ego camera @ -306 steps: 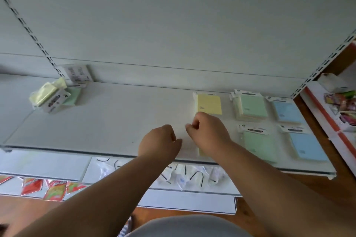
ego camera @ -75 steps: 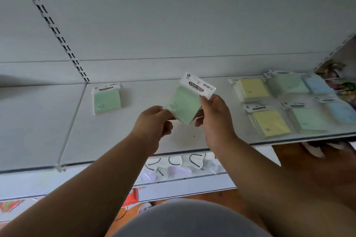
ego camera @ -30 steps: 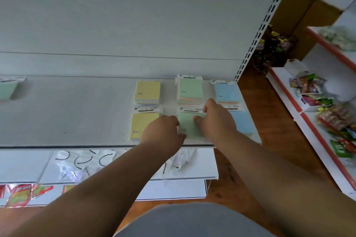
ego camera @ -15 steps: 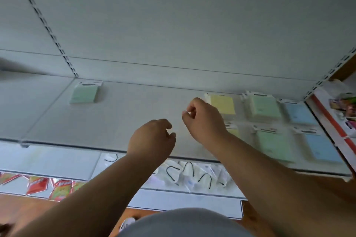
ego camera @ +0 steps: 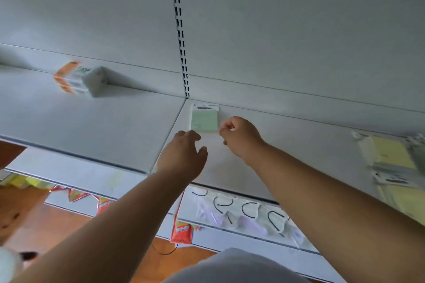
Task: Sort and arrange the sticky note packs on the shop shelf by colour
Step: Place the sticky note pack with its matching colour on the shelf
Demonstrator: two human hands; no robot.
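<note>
Beside both empty hands (ego camera: 208, 145) — green pack (ego camera: 204, 119), white shelf (ego camera: 287, 145).

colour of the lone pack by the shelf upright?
Pale green, with a white header card; the pack shows clearly in the head view.

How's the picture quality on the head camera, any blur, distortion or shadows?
Head view: soft, even light with no glare; wide-angle bending tilts the shelf edges; the yellow packs at the right edge are smeared; the boxed item far left is blurry and casts a shadow; the green pack is fairly clear.
</note>
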